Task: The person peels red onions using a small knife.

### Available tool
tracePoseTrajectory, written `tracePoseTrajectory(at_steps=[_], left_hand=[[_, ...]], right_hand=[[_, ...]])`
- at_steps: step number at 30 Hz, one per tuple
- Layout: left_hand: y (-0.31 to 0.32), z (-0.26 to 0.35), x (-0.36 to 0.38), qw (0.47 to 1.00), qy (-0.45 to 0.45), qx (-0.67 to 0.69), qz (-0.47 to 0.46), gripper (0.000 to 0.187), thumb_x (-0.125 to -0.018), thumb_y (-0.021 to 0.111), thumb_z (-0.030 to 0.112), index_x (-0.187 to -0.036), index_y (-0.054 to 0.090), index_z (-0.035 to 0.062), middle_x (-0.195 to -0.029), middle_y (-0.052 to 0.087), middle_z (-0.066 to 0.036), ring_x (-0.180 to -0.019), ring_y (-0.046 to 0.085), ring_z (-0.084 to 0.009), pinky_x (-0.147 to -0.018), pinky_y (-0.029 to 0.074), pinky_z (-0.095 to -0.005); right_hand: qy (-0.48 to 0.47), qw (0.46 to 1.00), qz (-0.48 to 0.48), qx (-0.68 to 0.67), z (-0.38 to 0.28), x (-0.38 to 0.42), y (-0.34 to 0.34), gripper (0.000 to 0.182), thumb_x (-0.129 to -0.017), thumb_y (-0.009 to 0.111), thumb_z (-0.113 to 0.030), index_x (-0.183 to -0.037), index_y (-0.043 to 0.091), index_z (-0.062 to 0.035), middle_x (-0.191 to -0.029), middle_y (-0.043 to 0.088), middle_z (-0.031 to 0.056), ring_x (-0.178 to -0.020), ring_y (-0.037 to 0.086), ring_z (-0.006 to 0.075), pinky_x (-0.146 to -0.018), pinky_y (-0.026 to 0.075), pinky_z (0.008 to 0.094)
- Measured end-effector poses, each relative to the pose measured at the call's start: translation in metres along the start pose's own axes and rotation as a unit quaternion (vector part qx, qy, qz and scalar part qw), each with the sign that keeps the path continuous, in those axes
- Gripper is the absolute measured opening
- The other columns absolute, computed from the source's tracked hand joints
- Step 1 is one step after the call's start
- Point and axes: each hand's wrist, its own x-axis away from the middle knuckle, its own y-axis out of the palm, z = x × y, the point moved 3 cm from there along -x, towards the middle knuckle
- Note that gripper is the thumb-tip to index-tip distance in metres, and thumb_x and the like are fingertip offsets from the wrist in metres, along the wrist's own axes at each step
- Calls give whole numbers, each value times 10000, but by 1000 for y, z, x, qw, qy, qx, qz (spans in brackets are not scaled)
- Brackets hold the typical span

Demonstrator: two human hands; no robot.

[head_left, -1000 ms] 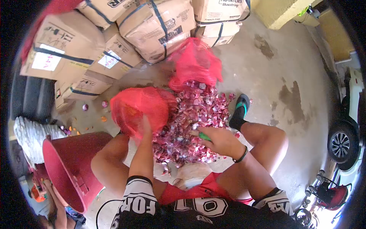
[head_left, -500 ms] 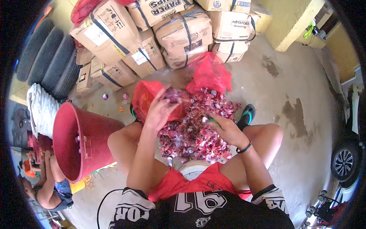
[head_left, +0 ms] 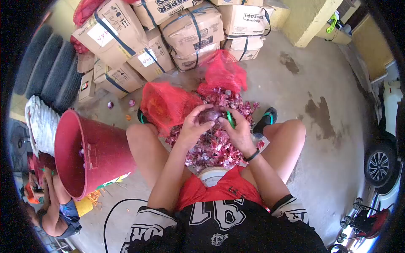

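Note:
In front of my body, my left hand (head_left: 193,129) is closed around a red onion (head_left: 209,115). My right hand (head_left: 239,133) grips a small green-handled knife (head_left: 230,119) close against the onion's right side; its blade is hidden. Below both hands a heap of red onion skins (head_left: 213,151) covers the floor between my legs. A red mesh bag (head_left: 162,107) lies open by my left hand, with something orange inside. Another red mesh bag (head_left: 223,76) rests at the far end of the heap.
A large red tub (head_left: 107,145) leans at my left, with onions inside. Strapped cardboard boxes (head_left: 192,31) are stacked ahead, beside tyres (head_left: 50,69). Two loose onions (head_left: 110,104) lie on the floor. Another person (head_left: 57,211) sits at far left. A car wheel (head_left: 378,166) stands at right.
My left hand has brought the onion down and right, while my right hand has risen with the knife to meet it. The view has shifted slightly.

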Motion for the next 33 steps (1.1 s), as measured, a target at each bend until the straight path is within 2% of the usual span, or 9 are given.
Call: tracePoseTrajectory(at_steps=[3, 4, 7, 10, 13, 16, 22, 25, 33], left_hand=[[2, -2, 1, 999, 14, -3, 41, 539, -790, 700, -82, -1272, 488, 35, -1189, 588, -82, -1114, 577, -181, -999, 472, -345], [1, -4, 3, 998, 19, 8, 61, 537, -784, 708, -85, -1259, 491, 36, -1178, 590, -80, -1110, 577, -178, -997, 472, -344], [-2, -15, 2, 998, -8, 0, 70, 526, -772, 726, -84, -1228, 499, 46, -1153, 593, -74, -1101, 578, -175, -992, 474, -338], [-5, -18, 2, 996, 25, -20, 79, 512, -768, 774, -14, -1203, 508, 40, -1116, 606, -47, -1023, 598, -146, -880, 503, -297], [-7, -23, 2, 998, -5, 24, 63, 474, -804, 737, -17, -1215, 510, 43, -1128, 606, -56, -1038, 597, -158, -896, 511, -316], [-8, -24, 1, 992, -30, 122, 27, 470, -848, 674, -13, -1277, 490, 51, -1232, 595, -109, -1114, 603, -238, -955, 523, -406], [1, -14, 5, 959, -60, 277, 8, 477, -882, 648, 33, -1319, 459, 61, -1247, 593, -120, -1128, 605, -252, -967, 517, -434], [1, -26, 4, 976, -54, 209, 20, 479, -890, 643, 65, -1330, 453, 77, -1255, 593, -114, -1141, 600, -244, -971, 516, -435], [-8, -22, 3, 941, -105, 322, 22, 427, -935, 580, 42, -1343, 461, 80, -1266, 584, -74, -1123, 599, -199, -959, 522, -436]], right_hand=[[93, 995, -12, 31, 8, -1, -5, 283, -878, 712, -167, -1090, 624, -1, -771, 601, 101, -656, 582, 130, -540, 486, 298], [24, 997, 18, 71, 11, -3, -4, 232, -868, 721, -170, -975, 618, 8, -701, 577, 121, -632, 582, 159, -561, 482, 343], [11, 992, 12, 121, 10, -5, -1, 225, -857, 724, -169, -892, 593, 11, -685, 562, 165, -630, 597, 220, -600, 476, 391], [71, 994, 2, 83, -2, -5, -1, 213, -855, 706, -150, -853, 570, 14, -685, 558, 199, -628, 593, 315, -620, 466, 424], [22, 992, 29, 120, 5, -7, -2, 178, -864, 670, -134, -870, 574, 15, -710, 564, 231, -651, 585, 387, -617, 460, 447], [-9, 991, 57, 121, 11, -9, -6, 169, -875, 646, -133, -900, 570, 16, -727, 575, 242, -677, 578, 430, -618, 454, 463], [-11, 989, 76, 128, 8, -8, -14, 184, -893, 638, -147, -957, 564, 9, -731, 573, 247, -667, 582, 422, -597, 449, 453], [-4, 991, 64, 119, 1, -3, -11, 187, -908, 629, -154, -970, 558, 8, -726, 569, 243, -647, 581, 402, -591, 451, 443], [22, 989, 125, 78, 28, -13, -26, 225, -941, 602, -192, -910, 520, 15, -656, 499, 179, -577, 439, 262, -568, 402, 411]])
